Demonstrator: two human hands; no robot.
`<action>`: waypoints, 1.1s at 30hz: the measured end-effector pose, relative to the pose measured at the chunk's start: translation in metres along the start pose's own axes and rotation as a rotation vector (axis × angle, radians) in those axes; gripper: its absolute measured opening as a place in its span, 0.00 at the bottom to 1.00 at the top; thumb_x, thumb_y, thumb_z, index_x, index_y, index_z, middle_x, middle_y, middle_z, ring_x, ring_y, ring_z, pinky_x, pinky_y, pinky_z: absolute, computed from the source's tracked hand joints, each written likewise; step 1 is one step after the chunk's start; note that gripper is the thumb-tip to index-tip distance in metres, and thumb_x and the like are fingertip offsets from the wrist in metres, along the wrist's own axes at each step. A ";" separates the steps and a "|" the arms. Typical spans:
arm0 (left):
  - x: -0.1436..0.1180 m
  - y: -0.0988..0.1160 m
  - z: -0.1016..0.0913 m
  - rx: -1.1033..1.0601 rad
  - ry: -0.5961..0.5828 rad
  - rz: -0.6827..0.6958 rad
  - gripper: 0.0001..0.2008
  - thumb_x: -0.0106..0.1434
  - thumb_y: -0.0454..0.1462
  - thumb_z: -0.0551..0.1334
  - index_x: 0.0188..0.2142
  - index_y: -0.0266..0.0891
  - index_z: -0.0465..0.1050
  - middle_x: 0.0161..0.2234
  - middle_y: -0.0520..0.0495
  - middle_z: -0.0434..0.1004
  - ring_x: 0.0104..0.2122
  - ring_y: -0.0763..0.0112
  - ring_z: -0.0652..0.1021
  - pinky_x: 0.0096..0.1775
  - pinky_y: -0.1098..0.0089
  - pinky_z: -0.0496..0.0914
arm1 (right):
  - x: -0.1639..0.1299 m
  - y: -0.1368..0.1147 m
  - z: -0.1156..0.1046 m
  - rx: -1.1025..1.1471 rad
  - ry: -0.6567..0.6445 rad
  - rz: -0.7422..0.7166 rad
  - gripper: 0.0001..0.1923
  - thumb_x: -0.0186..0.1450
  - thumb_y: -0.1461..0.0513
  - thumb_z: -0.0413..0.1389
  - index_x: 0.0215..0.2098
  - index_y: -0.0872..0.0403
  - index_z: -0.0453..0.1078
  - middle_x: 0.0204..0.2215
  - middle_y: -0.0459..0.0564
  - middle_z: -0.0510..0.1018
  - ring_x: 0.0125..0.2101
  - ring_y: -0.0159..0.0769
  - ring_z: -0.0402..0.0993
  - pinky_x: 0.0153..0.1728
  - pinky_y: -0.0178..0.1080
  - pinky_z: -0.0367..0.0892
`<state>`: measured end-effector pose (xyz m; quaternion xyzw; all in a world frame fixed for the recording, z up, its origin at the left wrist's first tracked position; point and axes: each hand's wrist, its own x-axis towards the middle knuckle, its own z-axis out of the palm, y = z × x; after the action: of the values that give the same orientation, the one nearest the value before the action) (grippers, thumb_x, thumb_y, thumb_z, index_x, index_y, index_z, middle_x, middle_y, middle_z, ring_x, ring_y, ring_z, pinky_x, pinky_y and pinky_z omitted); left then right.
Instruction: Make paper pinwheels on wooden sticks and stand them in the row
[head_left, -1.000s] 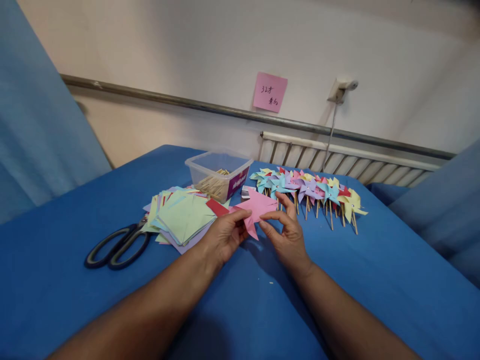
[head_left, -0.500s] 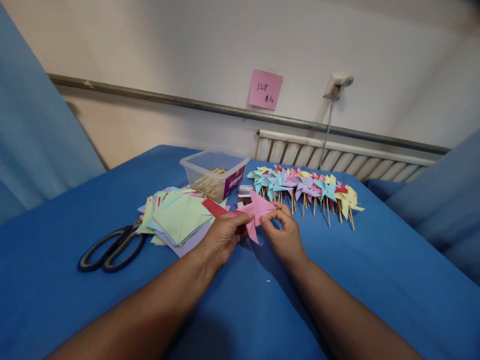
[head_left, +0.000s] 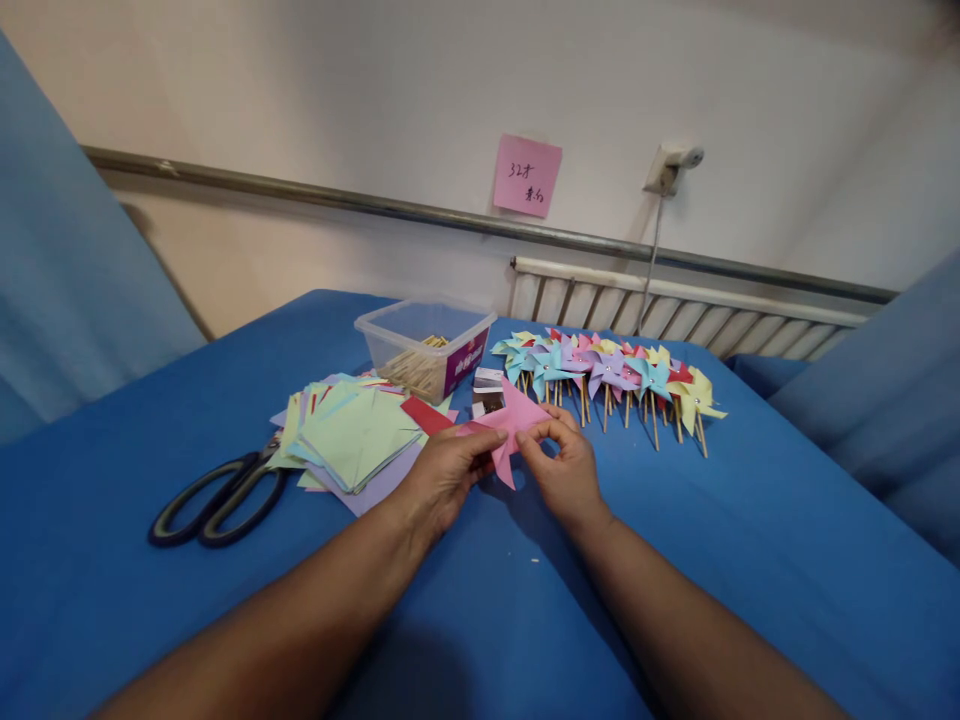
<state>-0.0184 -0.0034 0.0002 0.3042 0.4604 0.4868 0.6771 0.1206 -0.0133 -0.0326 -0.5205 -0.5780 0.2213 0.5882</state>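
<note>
Between my two hands is a pink paper pinwheel (head_left: pixel 511 418), its folded points sticking out up, down and to the side. My left hand (head_left: pixel 444 478) pinches it from the left, thumb on top near the centre. From the right, my right hand (head_left: pixel 564 465) pinches the paper with thumb and index finger. No stick shows on this pinwheel. Just behind it stands a small open box (head_left: pixel 488 385), partly covered by the paper. A stack of coloured paper squares (head_left: pixel 360 435) lies left of my hands, with a red strip near my left knuckles.
A clear plastic tub (head_left: pixel 427 340) holds thin wooden sticks behind the paper stack. Finished pinwheels on sticks (head_left: pixel 609 370) lie in a row at the back right. Dark-handled scissors (head_left: pixel 217 500) rest left on the blue cloth (head_left: pixel 480 630). A radiator (head_left: pixel 585 300) runs along the wall.
Both hands keep their pinch on the pink pinwheel, with only slight finger movement. The view has shifted slightly, and the small box behind the paper shows a little more.
</note>
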 end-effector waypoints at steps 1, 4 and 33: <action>0.000 0.000 0.000 0.004 0.000 -0.001 0.08 0.42 0.32 0.71 0.23 0.34 0.73 0.21 0.49 0.76 0.24 0.72 0.75 0.30 0.72 0.69 | 0.000 0.000 0.000 0.001 0.004 0.006 0.07 0.56 0.60 0.59 0.22 0.52 0.71 0.41 0.51 0.72 0.51 0.43 0.66 0.53 0.43 0.58; 0.000 0.000 0.001 0.014 -0.004 -0.002 0.09 0.42 0.32 0.71 0.23 0.34 0.73 0.22 0.49 0.76 0.24 0.71 0.76 0.31 0.71 0.69 | -0.001 0.001 0.001 0.013 0.010 0.019 0.07 0.56 0.60 0.59 0.22 0.53 0.70 0.41 0.52 0.73 0.51 0.43 0.66 0.53 0.43 0.58; 0.000 0.016 -0.010 0.380 -0.262 -0.040 0.03 0.42 0.28 0.66 0.19 0.34 0.74 0.16 0.48 0.73 0.17 0.72 0.70 0.20 0.74 0.60 | 0.011 -0.005 -0.019 0.663 -0.494 0.544 0.28 0.46 0.61 0.70 0.44 0.54 0.69 0.30 0.46 0.79 0.29 0.36 0.77 0.33 0.38 0.70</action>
<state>-0.0334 0.0015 0.0098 0.4774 0.4580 0.3344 0.6712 0.1386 -0.0125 -0.0199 -0.3693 -0.4417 0.6556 0.4886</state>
